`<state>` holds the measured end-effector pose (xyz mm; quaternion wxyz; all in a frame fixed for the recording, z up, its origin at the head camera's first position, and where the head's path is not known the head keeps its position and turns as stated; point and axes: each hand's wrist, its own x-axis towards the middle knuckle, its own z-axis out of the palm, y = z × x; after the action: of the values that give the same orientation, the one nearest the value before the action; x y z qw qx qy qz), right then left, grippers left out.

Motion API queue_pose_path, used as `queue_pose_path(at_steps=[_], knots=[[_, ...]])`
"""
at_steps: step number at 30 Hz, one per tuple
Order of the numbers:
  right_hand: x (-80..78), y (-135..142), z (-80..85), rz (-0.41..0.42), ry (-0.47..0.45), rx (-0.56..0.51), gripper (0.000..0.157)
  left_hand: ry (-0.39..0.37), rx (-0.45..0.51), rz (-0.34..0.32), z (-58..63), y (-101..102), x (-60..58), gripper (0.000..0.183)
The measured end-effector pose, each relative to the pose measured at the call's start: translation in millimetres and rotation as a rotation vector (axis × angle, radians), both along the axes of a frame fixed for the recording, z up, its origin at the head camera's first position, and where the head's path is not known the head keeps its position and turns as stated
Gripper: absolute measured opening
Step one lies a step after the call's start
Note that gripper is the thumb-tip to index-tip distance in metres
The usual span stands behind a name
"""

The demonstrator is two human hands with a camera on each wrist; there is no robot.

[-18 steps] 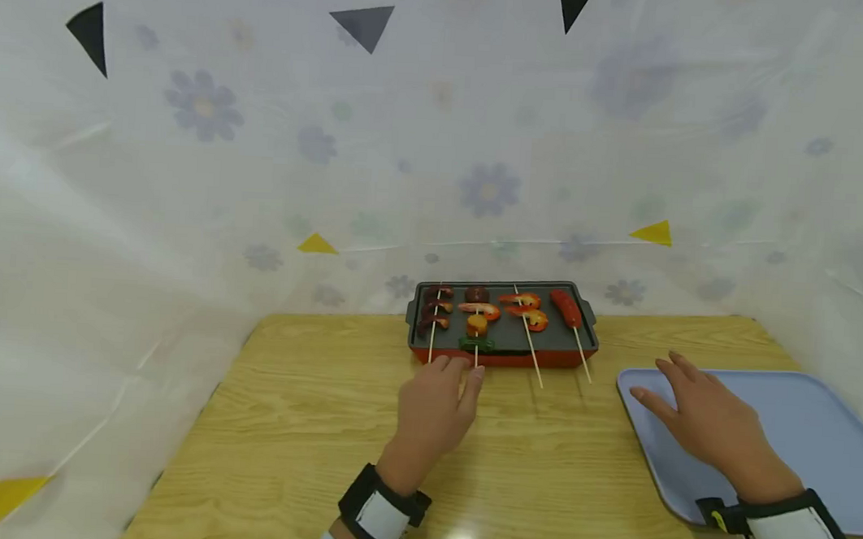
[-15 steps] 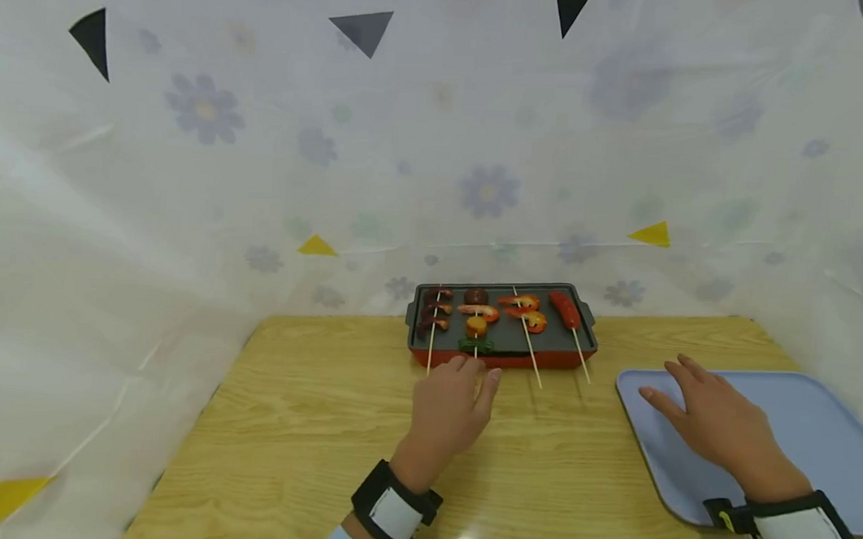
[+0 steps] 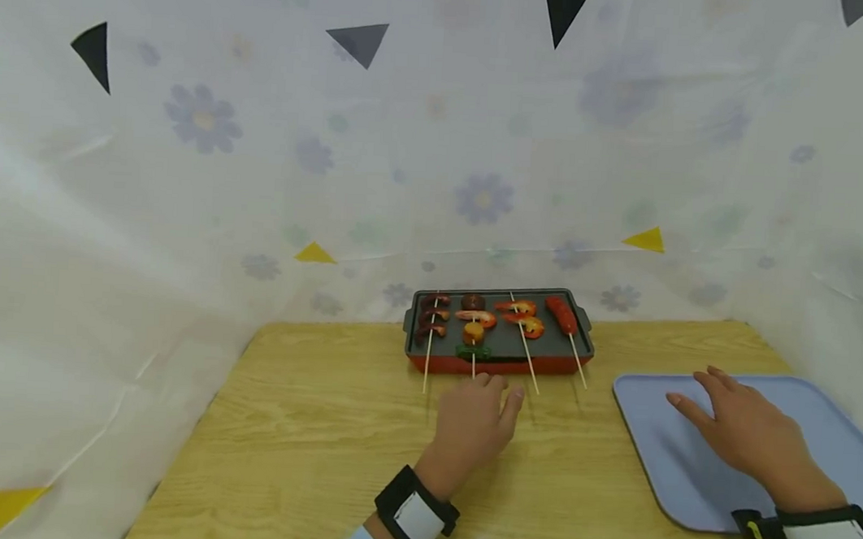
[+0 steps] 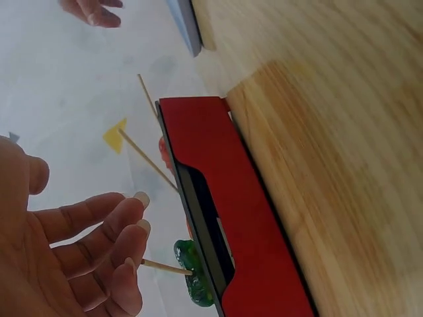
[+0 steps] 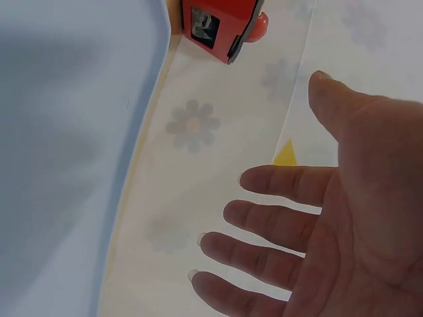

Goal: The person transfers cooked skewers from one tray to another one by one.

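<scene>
A small red grill (image 3: pixel 498 364) with a dark top plate stands at the table's back. Across it lie a dark brown mushroom-like skewer (image 3: pixel 432 314), a mixed skewer (image 3: pixel 474 334) with a green piece at its lower end, a shrimp skewer (image 3: pixel 522 326) and a sausage skewer (image 3: pixel 562 315). My left hand (image 3: pixel 473 422) is in front of the grill, nearest the mixed skewer. In the left wrist view its fingers (image 4: pixel 99 244) are loosely bent, the mixed skewer's stick end showing just past them. My right hand (image 3: pixel 755 437) hovers over the blue tray (image 3: pixel 655 477), fingers spread, holding nothing.
The wooden table (image 3: pixel 304 458) carries the grill and, at the right, the tray. A pale flower-patterned sheet (image 3: pixel 378 177) hangs close behind the grill and along both sides. Stick ends of the skewers stick out over the grill's front edge.
My left hand has shifted right, from by the dark brown skewer's stick to in front of the mixed skewer's. My right hand has drifted right over the tray. The head view has tilted up slightly.
</scene>
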<state>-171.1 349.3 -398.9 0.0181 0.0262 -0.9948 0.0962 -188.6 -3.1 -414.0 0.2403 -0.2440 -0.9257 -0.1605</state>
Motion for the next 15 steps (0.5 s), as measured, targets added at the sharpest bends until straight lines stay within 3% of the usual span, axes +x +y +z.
queue_pose_path(at_steps=[10, 15], knots=[[2.0, 12, 5.8, -0.046, -0.006, 0.043, 0.09, 0.055, -0.027, 0.01, 1.5, 9, 0.4, 0.042], [-0.5, 16, 3.9, -0.039, -0.03, 0.029, 0.09, -0.059, -0.05, 0.019, -0.6, 15, 2.5, 0.048]])
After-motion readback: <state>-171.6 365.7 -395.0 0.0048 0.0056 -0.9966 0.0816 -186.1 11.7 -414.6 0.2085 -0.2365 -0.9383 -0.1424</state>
